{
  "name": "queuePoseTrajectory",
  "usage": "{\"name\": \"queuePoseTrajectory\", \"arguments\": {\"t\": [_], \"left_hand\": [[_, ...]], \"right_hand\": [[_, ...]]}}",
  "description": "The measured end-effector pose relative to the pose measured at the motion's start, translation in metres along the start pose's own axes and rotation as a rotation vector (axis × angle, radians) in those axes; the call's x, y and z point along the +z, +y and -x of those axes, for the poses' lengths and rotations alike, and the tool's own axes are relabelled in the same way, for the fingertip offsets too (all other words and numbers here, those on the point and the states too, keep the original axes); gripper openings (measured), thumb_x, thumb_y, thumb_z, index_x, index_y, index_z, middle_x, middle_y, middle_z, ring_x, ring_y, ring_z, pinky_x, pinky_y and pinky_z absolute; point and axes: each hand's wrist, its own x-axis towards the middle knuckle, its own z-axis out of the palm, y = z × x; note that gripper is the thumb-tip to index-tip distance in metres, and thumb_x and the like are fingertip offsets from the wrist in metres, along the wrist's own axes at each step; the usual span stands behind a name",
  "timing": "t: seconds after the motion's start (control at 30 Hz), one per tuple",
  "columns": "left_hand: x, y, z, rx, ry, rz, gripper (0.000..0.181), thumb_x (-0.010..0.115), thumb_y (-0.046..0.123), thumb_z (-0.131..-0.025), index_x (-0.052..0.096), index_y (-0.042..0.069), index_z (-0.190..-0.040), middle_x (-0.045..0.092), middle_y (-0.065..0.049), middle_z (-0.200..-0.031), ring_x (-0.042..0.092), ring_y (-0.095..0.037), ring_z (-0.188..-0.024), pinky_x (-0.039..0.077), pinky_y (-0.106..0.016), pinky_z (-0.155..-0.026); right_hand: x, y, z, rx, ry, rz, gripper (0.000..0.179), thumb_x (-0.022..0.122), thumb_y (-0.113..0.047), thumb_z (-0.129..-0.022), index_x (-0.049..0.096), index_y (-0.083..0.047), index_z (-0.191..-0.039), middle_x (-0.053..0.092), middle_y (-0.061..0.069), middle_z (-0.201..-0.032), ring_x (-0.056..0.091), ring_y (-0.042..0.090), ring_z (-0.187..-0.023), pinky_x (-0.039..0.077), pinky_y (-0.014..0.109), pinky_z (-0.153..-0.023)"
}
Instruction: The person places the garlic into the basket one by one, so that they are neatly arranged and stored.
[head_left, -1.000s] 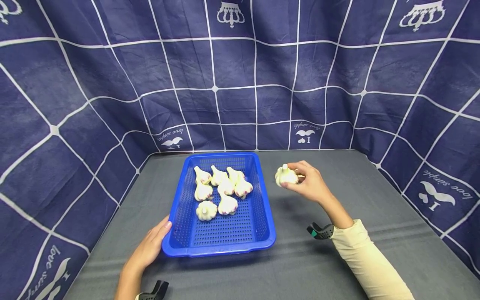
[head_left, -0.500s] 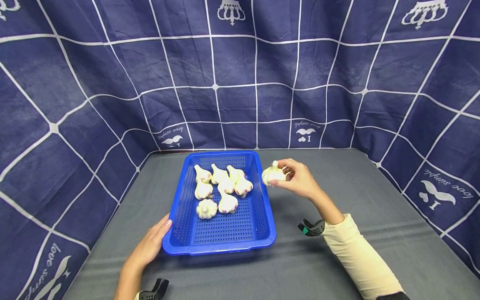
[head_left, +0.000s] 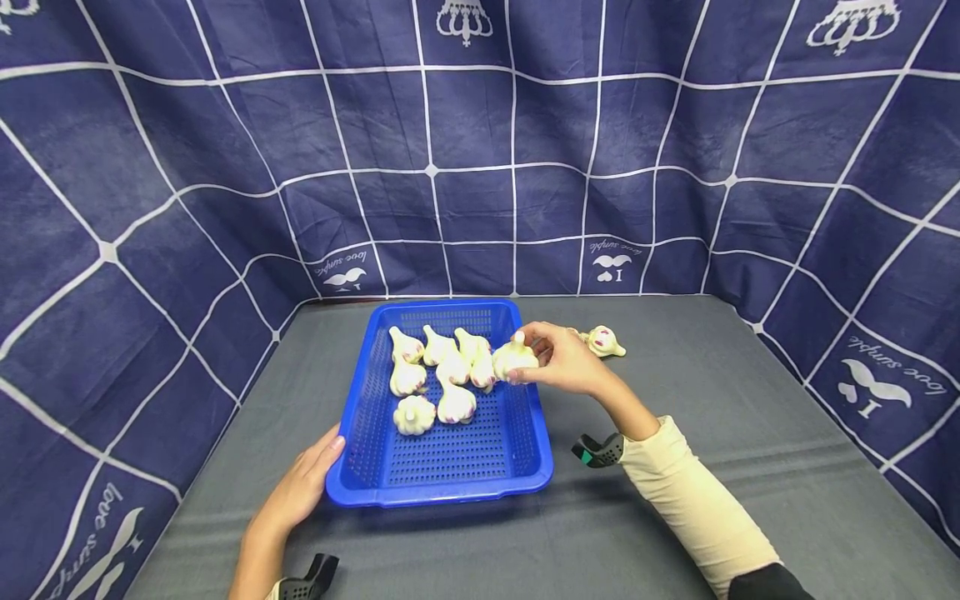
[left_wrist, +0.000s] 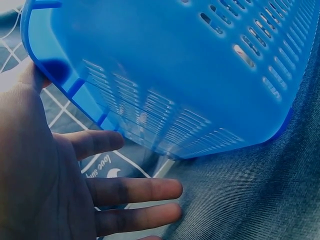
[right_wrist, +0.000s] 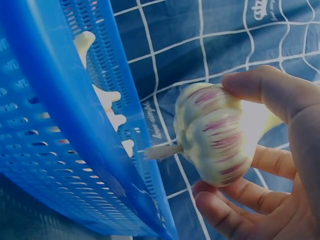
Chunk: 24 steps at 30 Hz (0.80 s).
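My right hand [head_left: 562,360] pinches a garlic bulb [head_left: 514,358] between thumb and fingers, over the right rim of the blue basket [head_left: 442,493]. In the right wrist view this bulb [right_wrist: 215,135] shows purple streaks and a root tuft pointing toward the basket wall. Several other garlic bulbs [head_left: 456,404] lie inside the basket, most in its back half. At the basket's left side, my left hand [head_left: 298,483] has its thumb on the rim. The left wrist view shows that hand's fingers [left_wrist: 145,190] extended, apart from the basket wall.
Another garlic bulb [head_left: 602,342] lies on the grey cloth [head_left: 720,392] behind my right hand, partly hidden by it. A dark blue curtain [head_left: 480,200] with white lines encloses the back and sides of the table.
My right hand has moved left with the garlic bulb, from over the cloth to over the basket's right rim. A bulb on the cloth has come into view. The left hand stays put.
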Motion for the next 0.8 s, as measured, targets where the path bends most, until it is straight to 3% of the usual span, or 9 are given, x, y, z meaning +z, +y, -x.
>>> {"name": "queuePoseTrajectory", "arguments": {"t": [0.17,0.27,0.43,0.53,0.7,0.8], "left_hand": [[0.0,0.0,0.001,-0.019,-0.001,0.0,0.053,0.031,0.027,-0.108,0.038,-0.008,-0.147,0.043,-0.026,-0.147,0.038,-0.043,-0.135,0.019,-0.004,-0.098],[-0.001,0.001,0.001,-0.017,0.004,-0.011,0.052,0.032,0.026,-0.108,0.038,-0.008,-0.147,0.044,-0.025,-0.147,0.039,-0.043,-0.135,0.023,-0.009,-0.102],[-0.001,0.0,0.001,-0.01,0.009,-0.006,0.051,0.032,0.024,-0.108,0.038,-0.008,-0.147,0.045,-0.026,-0.146,0.039,-0.043,-0.134,0.021,-0.005,-0.099],[-0.001,0.0,0.001,-0.023,0.007,-0.009,0.052,0.032,0.026,-0.108,0.038,-0.008,-0.147,0.044,-0.025,-0.147,0.039,-0.042,-0.135,0.021,-0.006,-0.099],[-0.001,0.002,0.0,-0.027,0.001,-0.029,0.052,0.032,0.026,-0.108,0.039,-0.007,-0.147,0.045,-0.025,-0.146,0.041,-0.043,-0.134,0.032,-0.029,-0.109],[-0.002,0.001,0.0,-0.02,0.003,-0.024,0.052,0.032,0.026,-0.108,0.039,-0.008,-0.147,0.046,-0.026,-0.145,0.041,-0.044,-0.134,0.032,-0.026,-0.108]], "right_hand": [[0.007,0.001,-0.006,-0.011,-0.115,-0.003,0.043,0.087,-0.021,-0.073,0.064,-0.007,-0.108,0.065,0.005,-0.093,0.063,0.016,-0.075,0.055,0.029,-0.066],[0.01,0.002,-0.01,-0.041,-0.194,0.031,0.047,0.086,-0.024,-0.075,0.064,-0.008,-0.113,0.066,0.004,-0.097,0.064,0.016,-0.082,0.056,0.032,-0.072],[0.014,0.004,-0.018,-0.09,-0.321,0.091,0.051,0.085,-0.029,-0.076,0.063,-0.008,-0.117,0.065,0.004,-0.1,0.063,0.017,-0.088,0.057,0.034,-0.078],[0.019,0.005,-0.022,-0.123,-0.356,0.138,0.049,0.085,-0.03,-0.076,0.064,-0.008,-0.115,0.063,0.003,-0.096,0.063,0.015,-0.086,0.056,0.03,-0.078],[0.024,0.007,-0.025,-0.156,-0.368,0.202,0.048,0.086,-0.029,-0.076,0.065,-0.007,-0.113,0.06,0.001,-0.09,0.063,0.012,-0.083,0.056,0.029,-0.077],[0.027,0.008,-0.028,-0.182,-0.37,0.232,0.047,0.086,-0.029,-0.075,0.066,-0.008,-0.112,0.06,0.0,-0.089,0.062,0.013,-0.084,0.054,0.029,-0.077]]}}
